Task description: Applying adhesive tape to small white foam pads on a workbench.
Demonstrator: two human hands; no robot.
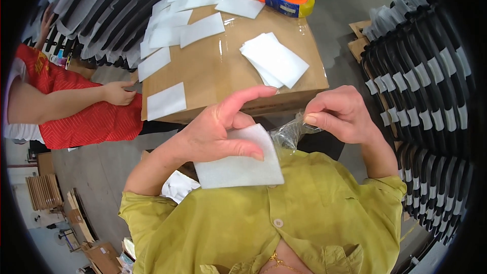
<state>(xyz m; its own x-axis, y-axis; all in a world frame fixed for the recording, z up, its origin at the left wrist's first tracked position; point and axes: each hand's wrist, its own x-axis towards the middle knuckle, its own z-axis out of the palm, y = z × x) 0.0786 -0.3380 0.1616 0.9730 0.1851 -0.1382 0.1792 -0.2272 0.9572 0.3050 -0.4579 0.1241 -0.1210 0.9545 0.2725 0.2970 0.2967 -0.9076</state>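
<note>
At the far left, stacked black curved pieces [101,15] are standing with pale wrapping between them, and a co-worker in a red apron [83,109] is holding one hand [119,93] near the cardboard box [213,73]. Along the box's left and far sides, loose white sheets [202,29] are lying, some singly, some overlapping. In front of the box, the person's left grip [213,132] is clasping the white foam sheet [238,165] between thumb and fingers, holding it before the chest. Clear film [286,136] is stretching from the sheet's right edge to the right grip [337,114], which is pinching its end; whether it is sticking to the sheet, I cannot tell. Above, a small stack of sheets [278,63] is resting on the box, and an orange, blue and yellow tape dispenser [286,1] is sitting at the far corner, bearing a printed label too small to read surely. At the far right, racked black bars [421,68] are carrying white wraps, so that part is seemingly done; the held sheet is apparently being handled midway, while the loose ones are probably awaiting their turn.
</note>
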